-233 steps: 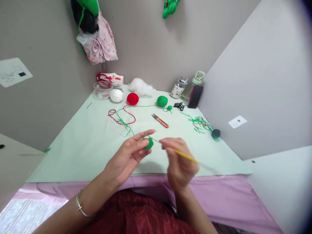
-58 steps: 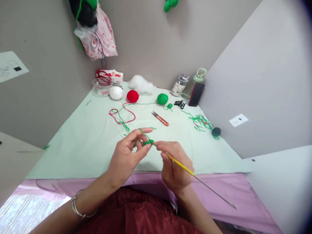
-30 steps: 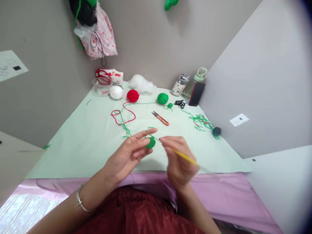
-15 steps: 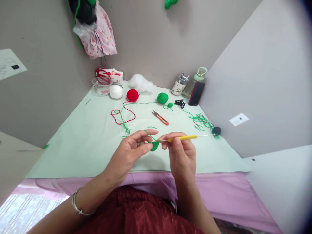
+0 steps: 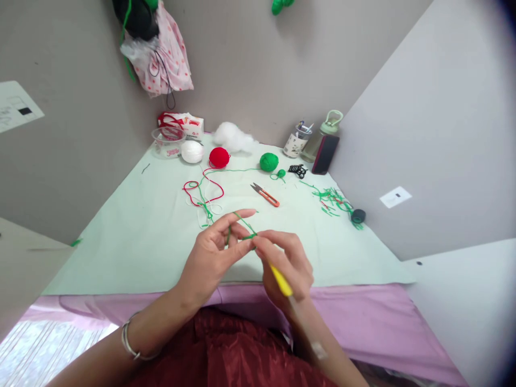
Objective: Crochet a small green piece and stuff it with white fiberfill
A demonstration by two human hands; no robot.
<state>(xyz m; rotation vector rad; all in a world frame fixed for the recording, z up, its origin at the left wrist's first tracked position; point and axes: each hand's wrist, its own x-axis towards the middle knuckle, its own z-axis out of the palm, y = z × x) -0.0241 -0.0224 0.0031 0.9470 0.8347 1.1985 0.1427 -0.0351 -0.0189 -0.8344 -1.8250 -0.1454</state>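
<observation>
My left hand [image 5: 217, 244] pinches a small green crochet piece [image 5: 250, 236] between thumb and fingers, most of it hidden. Green yarn [image 5: 244, 221] runs taut from the raised index finger down to that piece. My right hand [image 5: 288, 263] is closed around a crochet hook [image 5: 281, 279] with a yellow handle, and its thumb and index fingertips meet at the green piece. The hook's handle now slants down toward my right forearm; its tip is hidden by the fingers. Orange thread snips [image 5: 265, 195] lie on the table beyond both hands.
Green [image 5: 269, 162], red [image 5: 219, 157] and white [image 5: 192, 152] yarn balls sit toward the back, beside white stuffing [image 5: 234, 137]. Loose strands tangle at left. Yarn scraps [image 5: 332, 200] and a black roll [image 5: 358, 216] lie right. A pen cup [image 5: 297, 142], bottle [image 5: 316, 141] and phone [image 5: 325, 155] stand behind.
My right hand has turned and moved left, swinging the hook from level to slanting down toward my forearm. Its fingertips have closed in at the green piece. My left hand has barely shifted.
</observation>
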